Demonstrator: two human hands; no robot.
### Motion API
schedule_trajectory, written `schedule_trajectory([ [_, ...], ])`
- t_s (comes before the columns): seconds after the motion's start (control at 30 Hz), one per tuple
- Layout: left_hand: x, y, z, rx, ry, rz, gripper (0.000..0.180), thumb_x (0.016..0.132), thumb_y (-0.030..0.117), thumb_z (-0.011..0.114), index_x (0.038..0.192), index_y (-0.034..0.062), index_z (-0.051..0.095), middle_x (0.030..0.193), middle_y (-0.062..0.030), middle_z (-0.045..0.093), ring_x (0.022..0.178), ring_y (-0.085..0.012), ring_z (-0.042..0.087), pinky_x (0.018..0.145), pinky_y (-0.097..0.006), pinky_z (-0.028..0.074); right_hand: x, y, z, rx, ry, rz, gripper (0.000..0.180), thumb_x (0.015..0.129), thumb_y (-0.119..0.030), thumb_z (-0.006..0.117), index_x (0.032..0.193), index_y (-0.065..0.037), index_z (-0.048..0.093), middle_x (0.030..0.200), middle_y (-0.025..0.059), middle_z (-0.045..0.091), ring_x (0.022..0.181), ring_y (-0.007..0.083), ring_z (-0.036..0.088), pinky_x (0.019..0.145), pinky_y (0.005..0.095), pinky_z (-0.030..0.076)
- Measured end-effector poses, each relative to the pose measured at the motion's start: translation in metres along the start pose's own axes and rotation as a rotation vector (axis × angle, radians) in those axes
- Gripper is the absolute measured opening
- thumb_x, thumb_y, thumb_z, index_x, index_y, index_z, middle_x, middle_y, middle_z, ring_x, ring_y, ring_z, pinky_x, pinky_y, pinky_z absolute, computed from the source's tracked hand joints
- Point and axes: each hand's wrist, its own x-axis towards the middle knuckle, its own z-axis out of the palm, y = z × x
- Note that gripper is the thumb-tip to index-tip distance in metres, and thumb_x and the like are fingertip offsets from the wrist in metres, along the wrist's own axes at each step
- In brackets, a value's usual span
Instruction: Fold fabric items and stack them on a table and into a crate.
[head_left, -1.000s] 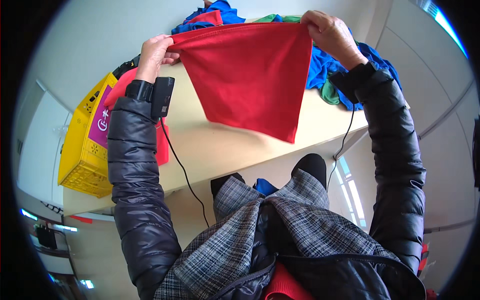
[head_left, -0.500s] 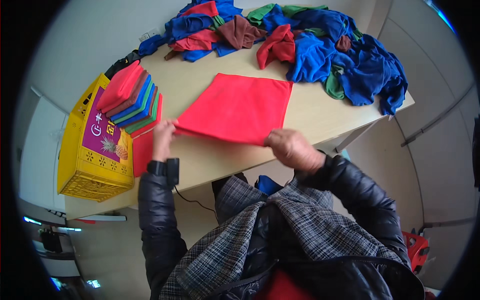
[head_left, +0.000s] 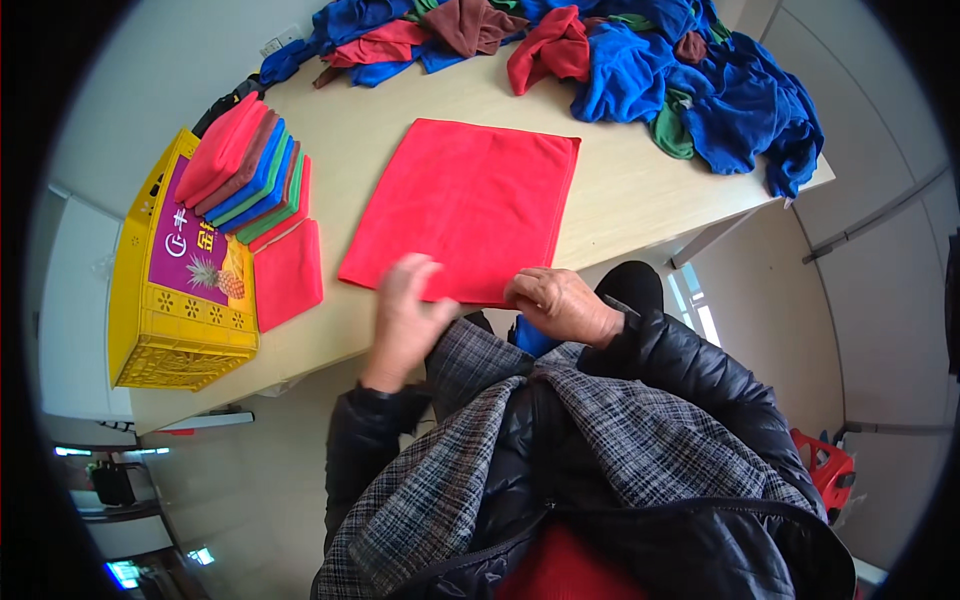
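Observation:
A red cloth (head_left: 465, 210) lies spread flat in a squarish shape on the light wooden table (head_left: 615, 215), its near edge at the table's front. My right hand (head_left: 565, 305) is closed at the cloth's near right corner, fingers pinched on its edge. Over the near edge, left of the right hand, is my left hand (head_left: 402, 320); it is somewhat blurred, with thumb and fingers apart and nothing held. A smaller folded red cloth (head_left: 288, 275) lies to the left, beside a yellow plastic crate (head_left: 185, 350).
A stack of folded cloths (head_left: 245, 170) in red, brown, blue and green leans by the crate. Heaped along the far side is a pile of loose crumpled cloths (head_left: 620, 75), mostly blue. A red plastic stool (head_left: 828, 470) stands on the floor at right.
My left hand has let go of the cloth's near left corner and moved right and toward me. The red cloth now lies flatter, while my right hand has shifted slightly left.

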Motion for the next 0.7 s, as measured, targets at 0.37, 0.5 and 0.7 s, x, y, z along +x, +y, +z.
schedule_trajectory([
  [0.37, -0.030, 0.028, 0.025, -0.194, -0.014, 0.032, 0.020, 0.080, 0.000, 0.074, 0.099, 0.0008, 0.067, 0.095, -0.0128, 0.069, 0.090, -0.0320, 0.067, 0.079, -0.040, 0.053, 0.022, 0.031, -0.016, -0.295, 0.105, -0.117, 0.019, 0.078, -0.006, 0.068, 0.098, -0.007, 0.066, 0.097, 0.0108, 0.065, 0.101, 0.0323, 0.062, 0.093, 0.0423, 0.049],
  [0.5, -0.036, 0.027, 0.001, -0.185, 0.082, 0.000, 0.018, 0.081, -0.002, 0.074, 0.098, 0.0005, 0.067, 0.095, -0.0131, 0.069, 0.087, -0.0321, 0.067, 0.076, -0.040, 0.054, 0.034, 0.074, -0.030, -0.394, 0.045, -0.128, 0.022, 0.077, -0.006, 0.073, 0.098, -0.007, 0.067, 0.096, 0.0106, 0.064, 0.101, 0.0331, 0.061, 0.093, 0.0421, 0.049],
  [0.7, -0.041, 0.015, -0.019, -0.194, 0.176, -0.048, 0.018, 0.082, -0.004, 0.074, 0.098, -0.0003, 0.067, 0.095, -0.0132, 0.068, 0.085, -0.0303, 0.066, 0.075, -0.038, 0.054, 0.033, 0.117, -0.059, -0.438, 0.098, 0.000, 0.022, 0.077, -0.003, 0.072, 0.097, -0.007, 0.068, 0.099, 0.0097, 0.066, 0.100, 0.0332, 0.062, 0.090, 0.0429, 0.051],
])
